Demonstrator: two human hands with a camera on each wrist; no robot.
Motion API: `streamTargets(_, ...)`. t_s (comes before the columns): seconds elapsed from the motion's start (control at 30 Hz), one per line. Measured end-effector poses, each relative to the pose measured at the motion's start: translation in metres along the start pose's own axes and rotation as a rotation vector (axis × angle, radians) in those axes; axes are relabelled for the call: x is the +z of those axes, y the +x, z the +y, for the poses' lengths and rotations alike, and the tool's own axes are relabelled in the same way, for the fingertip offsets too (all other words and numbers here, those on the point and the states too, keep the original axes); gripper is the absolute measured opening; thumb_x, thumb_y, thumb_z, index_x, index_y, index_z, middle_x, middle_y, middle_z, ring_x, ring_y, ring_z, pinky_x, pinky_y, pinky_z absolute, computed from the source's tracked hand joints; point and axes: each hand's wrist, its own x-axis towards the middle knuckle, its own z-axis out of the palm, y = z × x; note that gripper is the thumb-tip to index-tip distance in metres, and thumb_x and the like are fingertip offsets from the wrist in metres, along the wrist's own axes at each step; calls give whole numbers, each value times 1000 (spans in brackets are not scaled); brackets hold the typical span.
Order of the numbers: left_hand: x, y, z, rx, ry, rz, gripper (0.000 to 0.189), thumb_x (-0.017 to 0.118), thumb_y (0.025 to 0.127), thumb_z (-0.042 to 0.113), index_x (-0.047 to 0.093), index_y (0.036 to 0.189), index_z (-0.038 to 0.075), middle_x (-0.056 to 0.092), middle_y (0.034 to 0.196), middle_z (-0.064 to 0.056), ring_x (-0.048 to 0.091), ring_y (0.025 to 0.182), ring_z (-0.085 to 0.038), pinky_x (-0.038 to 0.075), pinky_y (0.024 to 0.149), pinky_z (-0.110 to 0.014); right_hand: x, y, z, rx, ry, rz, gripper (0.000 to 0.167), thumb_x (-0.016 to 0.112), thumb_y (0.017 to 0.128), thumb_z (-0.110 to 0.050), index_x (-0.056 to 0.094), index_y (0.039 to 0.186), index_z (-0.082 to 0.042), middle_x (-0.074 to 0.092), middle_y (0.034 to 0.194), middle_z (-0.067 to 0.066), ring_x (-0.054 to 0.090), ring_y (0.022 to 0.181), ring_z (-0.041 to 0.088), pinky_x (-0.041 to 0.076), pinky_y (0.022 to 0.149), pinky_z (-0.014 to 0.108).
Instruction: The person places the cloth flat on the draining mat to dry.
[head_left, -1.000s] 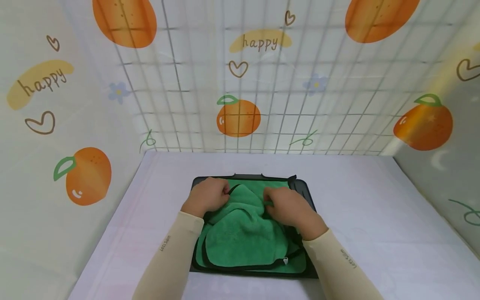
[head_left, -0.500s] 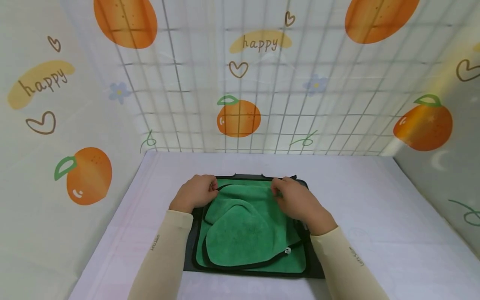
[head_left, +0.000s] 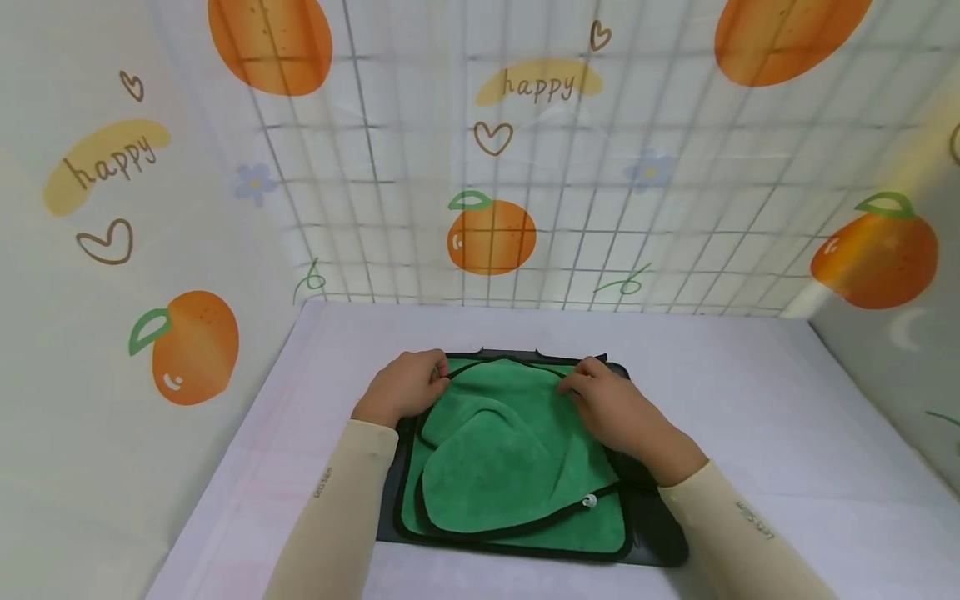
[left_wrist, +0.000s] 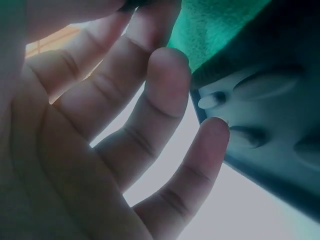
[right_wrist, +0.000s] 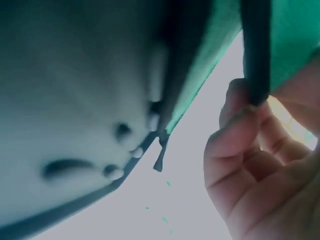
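Observation:
A green plush cloth with black edging (head_left: pixel 487 479) lies partly folded, with a small white fastener (head_left: pixel 589 501) on its near right edge. Beneath it is a second green cloth with black edging (head_left: pixel 600 537), spread flat. My left hand (head_left: pixel 401 387) pinches the upper cloth's far left edge between thumb and index finger; its other fingers (left_wrist: pixel 167 80) stay apart in the left wrist view. At the far right, my right hand (head_left: pixel 618 408) pinches that cloth's black edge (right_wrist: pixel 256 50), slightly raised in the right wrist view. Part of the edge is hidden by my fingers.
Both cloths lie on a black tray (head_left: pixel 656 533) with raised oval and round bumps, set on a white tabletop (head_left: pixel 750 400). A short black strap (right_wrist: pixel 161 152) sticks out at the far right corner. Fruit-printed curtains (head_left: pixel 491 237) enclose the back and sides.
My hands have moved apart and outward, drawing the far edge of the upper cloth wider. Its bunched middle has flattened. The head view has shifted slightly.

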Motion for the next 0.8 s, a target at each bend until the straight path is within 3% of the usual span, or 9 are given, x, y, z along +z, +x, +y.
streamTargets(0.13, 3, 2, 5, 26, -16, -22, 8, 65, 107, 28, 65, 109, 20, 62, 80, 7, 59, 71, -12, 51, 69, -36, 1, -12, 8, -13, -12, 9, 22, 67, 100, 2, 76, 118, -5, 56, 108, 7, 64, 91, 20, 56, 76, 38)
streamTargets(0.3, 2, 4, 6, 49, -26, 0, 11, 67, 106, 30, 65, 112, 20, 65, 82, 10, 61, 73, -9, 53, 70, -34, -2, -17, 13, -8, -1, -28, 24, 67, 100, 2, 76, 122, -4, 59, 110, 7, 65, 95, 22, 57, 78, 39)
streamTargets(0.5, -3, 0, 2, 23, -41, -17, 20, 65, 106, 33, 70, 118, 17, 67, 86, 10, 62, 75, -8, 54, 73, -34, 0, -20, 13, 13, 38, -92, 27, 66, 101, -1, 74, 127, -2, 61, 111, 6, 64, 99, 21, 56, 82, 40)
streamTargets(0.6, -2, -5, -1, 39, 15, -43, 21, 64, 106, 34, 73, 115, 18, 65, 82, 11, 61, 72, -7, 53, 71, -34, 1, -22, 11, -4, 28, -99, 28, 66, 101, -1, 73, 128, -1, 62, 111, 7, 64, 98, 21, 56, 82, 40)
streamTargets(0.7, 0, -10, -4, 101, 92, -42, 20, 64, 105, 36, 76, 110, 20, 65, 80, 11, 60, 70, -7, 53, 70, -34, 2, -23, 11, -32, 3, -89, 29, 66, 100, 0, 73, 128, 1, 63, 110, 8, 64, 96, 21, 56, 82, 40)
streamTargets(0.8, 3, -22, -9, 162, 165, -35, 21, 65, 103, 39, 75, 109, 22, 69, 90, 10, 62, 79, -8, 54, 75, -35, 4, -22, 9, -49, -9, -87, 29, 65, 100, 0, 73, 128, 2, 63, 110, 9, 65, 97, 23, 57, 83, 41)
